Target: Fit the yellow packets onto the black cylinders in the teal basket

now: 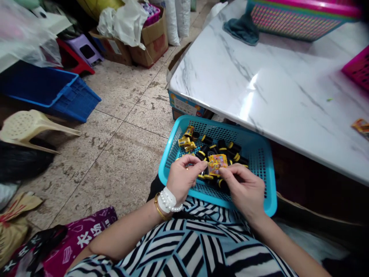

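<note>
A turquoise plastic basket rests at my lap. Inside lie several small black canisters with yellow rims, along with a few yellow-wrapped pieces at the left end. Over them I hold a small yellow-orange printed label. My right hand pinches its lower right side between thumb and finger. My left hand, with a white band and bracelets at the wrist, is closed in a pinch at the label's left edge. Part of the canisters is hidden beneath both hands.
A white marble-patterned table stands ahead and right, its edge close over the basket. On it are a pink-rimmed basket, a dark cloth and orange printed pieces. Left on the floor are a blue crate and beige stool.
</note>
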`<state>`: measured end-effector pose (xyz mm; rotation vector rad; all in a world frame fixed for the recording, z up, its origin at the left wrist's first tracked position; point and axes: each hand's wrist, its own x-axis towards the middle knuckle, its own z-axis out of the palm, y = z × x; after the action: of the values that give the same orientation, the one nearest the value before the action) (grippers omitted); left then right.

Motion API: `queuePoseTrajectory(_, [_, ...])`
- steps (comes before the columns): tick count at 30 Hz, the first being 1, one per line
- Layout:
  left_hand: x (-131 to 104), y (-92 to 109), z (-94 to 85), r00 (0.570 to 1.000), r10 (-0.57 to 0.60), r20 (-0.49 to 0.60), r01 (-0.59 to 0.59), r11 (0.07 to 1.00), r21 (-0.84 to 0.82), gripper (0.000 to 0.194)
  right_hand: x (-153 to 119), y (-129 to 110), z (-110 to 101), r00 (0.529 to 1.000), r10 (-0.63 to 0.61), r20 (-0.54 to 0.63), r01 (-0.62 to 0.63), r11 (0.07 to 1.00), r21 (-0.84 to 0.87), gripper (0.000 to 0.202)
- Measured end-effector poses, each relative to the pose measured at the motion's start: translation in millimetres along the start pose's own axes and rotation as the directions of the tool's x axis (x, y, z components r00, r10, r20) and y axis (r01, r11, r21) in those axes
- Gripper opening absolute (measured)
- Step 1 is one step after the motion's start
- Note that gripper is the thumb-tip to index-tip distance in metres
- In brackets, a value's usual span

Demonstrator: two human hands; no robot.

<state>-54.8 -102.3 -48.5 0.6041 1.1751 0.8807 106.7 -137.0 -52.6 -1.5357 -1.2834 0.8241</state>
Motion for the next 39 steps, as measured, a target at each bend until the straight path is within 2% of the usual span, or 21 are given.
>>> queuePoseTrajectory(2, [1, 0, -2.5, 1.0, -0.017, -0.022, 0.016, 0.999, -0.039, 0.031, 3, -3, -3, 1.0, 0.001, -0.031, -0.001, 1.0, -0.011, 0.016])
queuePoseTrajectory(5, [-1, 1, -3.4, 0.998, -0.029, 0.058, 0.03, 1.0, -0.002, 0.031, 6, -5, -5, 1.0, -0.013, 0.01, 0.013, 1.0, -0.019, 0.017])
queuePoseTrajectory(8, [-3, 2, -2.7, 0.995, 0.001, 0.102, -0.004, 0.999, 0.035, 0.031, 6, -5, -1, 0.997, -0.042, 0.063, 0.043, 0.999, -0.021, 0.017])
queuePoseTrajectory(11, [-3, 2, -4.0, 0.997, 0.032, 0.066, -0.035, 0.999, 0.04, 0.03, 5, -4, 3, 0.993, -0.056, 0.104, 0.059, 0.998, -0.033, 0.016])
queuePoseTrajectory(14, [-1, 2, -7.4, 1.0, 0.0, -0.017, -0.001, 0.999, -0.049, 0.03, 7, -4, 2, 0.996, -0.037, 0.078, 0.039, 0.999, -0.022, 0.016])
queuePoseTrajectory(17, [-2, 3, -9.1, 0.999, -0.036, 0.004, 0.036, 0.997, -0.074, 0.03, 11, -5, 0, 0.995, -0.057, 0.076, 0.057, 0.998, -0.002, 0.015])
queuePoseTrajectory(20, [-5, 3, -7.9, 0.997, -0.006, 0.073, 0.006, 1.0, 0.003, 0.029, 9, -5, 2, 0.987, -0.092, 0.135, 0.097, 0.995, -0.028, 0.013])
queuePoseTrajectory(24, [-5, 3, -8.0, 0.997, 0.026, 0.071, -0.027, 0.999, 0.022, 0.025, 10, -4, 6, 0.97, -0.134, 0.203, 0.152, 0.986, -0.075, 0.013])
queuePoseTrajectory(26, [-3, 4, -10.5, 0.998, 0.02, 0.059, -0.021, 1.0, 0.019, 0.025, 21, -3, 7, 0.941, -0.139, 0.309, 0.175, 0.98, -0.091, 0.019])
queuePoseTrajectory(29, [0, 7, -15.5, 0.999, 0.015, 0.044, -0.014, 1.0, -0.021, 0.027, 56, 0, 9, 0.895, -0.126, 0.428, 0.216, 0.962, -0.169, 0.033])
queuePoseTrajectory(31, [2, 10, -18.3, 0.999, -0.009, 0.052, 0.012, 0.998, -0.062, 0.026, 84, 3, 14, 0.887, -0.193, 0.42, 0.344, 0.882, -0.321, 0.026])
queuePoseTrajectory(32, [3, 11, -19.2, 0.998, -0.035, 0.061, 0.04, 0.996, -0.078, 0.027, 97, 5, 19, 0.864, -0.201, 0.461, 0.419, 0.795, -0.439, 0.021])
queuePoseTrajectory(33, [4, 12, -19.8, 0.996, -0.066, 0.066, 0.072, 0.993, -0.092, 0.028, 109, 7, 25, 0.849, -0.153, 0.506, 0.463, 0.677, -0.572, 0.02])
queuePoseTrajectory(35, [7, 13, -20.6, 0.989, -0.129, 0.071, 0.136, 0.984, -0.115, 0.028, 127, 13, 40, 0.813, 0.037, 0.582, 0.504, 0.458, -0.733, 0.02])
queuePoseTrajectory(37, [10, 14, -21.3, 0.979, -0.183, 0.086, 0.194, 0.97, -0.147, 0.028, 138, 18, 53, 0.8, 0.11, 0.589, 0.501, 0.416, -0.759, 0.015])
queuePoseTrajectory(39, [12, 14, -22.2, 0.968, -0.221, 0.118, 0.24, 0.953, -0.185, 0.027, 143, 22, 59, 0.8, 0.113, 0.59, 0.492, 0.438, -0.752, 0.014])
